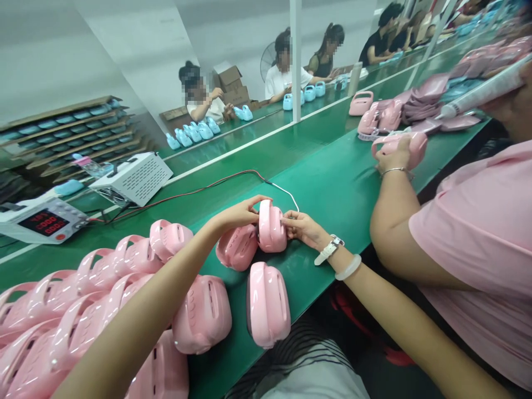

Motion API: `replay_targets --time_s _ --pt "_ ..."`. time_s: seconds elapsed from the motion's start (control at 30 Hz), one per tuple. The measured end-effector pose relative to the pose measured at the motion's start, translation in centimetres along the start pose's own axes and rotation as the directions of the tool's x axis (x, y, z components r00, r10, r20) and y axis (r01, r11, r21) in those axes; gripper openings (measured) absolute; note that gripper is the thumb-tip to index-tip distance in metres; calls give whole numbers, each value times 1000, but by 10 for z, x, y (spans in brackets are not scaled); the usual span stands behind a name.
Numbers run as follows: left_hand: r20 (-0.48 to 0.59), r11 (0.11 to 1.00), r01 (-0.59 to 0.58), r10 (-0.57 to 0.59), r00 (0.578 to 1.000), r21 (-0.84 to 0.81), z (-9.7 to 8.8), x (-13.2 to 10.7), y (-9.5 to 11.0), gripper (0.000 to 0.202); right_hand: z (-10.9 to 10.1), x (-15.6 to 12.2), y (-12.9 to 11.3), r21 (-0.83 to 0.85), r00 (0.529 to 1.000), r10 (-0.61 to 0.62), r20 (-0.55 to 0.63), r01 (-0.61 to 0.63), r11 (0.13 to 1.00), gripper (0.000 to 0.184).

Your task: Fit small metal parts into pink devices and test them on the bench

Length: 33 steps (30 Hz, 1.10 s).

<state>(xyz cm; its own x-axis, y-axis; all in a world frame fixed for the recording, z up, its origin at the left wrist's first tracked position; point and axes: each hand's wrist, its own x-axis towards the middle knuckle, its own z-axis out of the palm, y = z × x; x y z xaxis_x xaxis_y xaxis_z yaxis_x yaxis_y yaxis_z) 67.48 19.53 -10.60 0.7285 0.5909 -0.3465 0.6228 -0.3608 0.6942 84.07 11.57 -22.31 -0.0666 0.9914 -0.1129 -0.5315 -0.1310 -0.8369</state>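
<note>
On the tabletop (341,188): one pink shell (271,227) upright, gripped by left hand (243,213) and right hand (301,227).
At left: heap of shells (83,299), untouched.
By right hand: cable (286,194) end.

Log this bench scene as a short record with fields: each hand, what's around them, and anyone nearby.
left hand: grips the top of the upright pink shell
right hand: fingertips pinch that shell's right edge
cable: red and black, its white end reaching the right hand
nearby: two loose shells close by, pile of shells at left
surface: green belt
instruments: power supply with red digits, white box, far left
co-worker: pink-shirted person at right, hand on another shell
</note>
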Motion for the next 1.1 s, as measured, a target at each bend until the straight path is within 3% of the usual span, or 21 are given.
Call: replay_targets --time_s 0.43,0.83,1.0,1.1 --pt "-58 999 -3 6 998 40 3 2 0 71 -3 -1 -2 -38 998 56 -26 -57 998 39" --pt "-126 989 3 16 992 149 8 5 8 70 -5 6 -33 -371 987 142 -72 -159 915 42" --pt "-149 973 31 4 989 229 8 5 10 66 -5 -3 -35 -506 993 71 -96 -110 856 39" --pt "-174 949 75 -21 985 305 10 2 14 66 -5 -17 -27 -649 988 -57 -144 -51 759 28"
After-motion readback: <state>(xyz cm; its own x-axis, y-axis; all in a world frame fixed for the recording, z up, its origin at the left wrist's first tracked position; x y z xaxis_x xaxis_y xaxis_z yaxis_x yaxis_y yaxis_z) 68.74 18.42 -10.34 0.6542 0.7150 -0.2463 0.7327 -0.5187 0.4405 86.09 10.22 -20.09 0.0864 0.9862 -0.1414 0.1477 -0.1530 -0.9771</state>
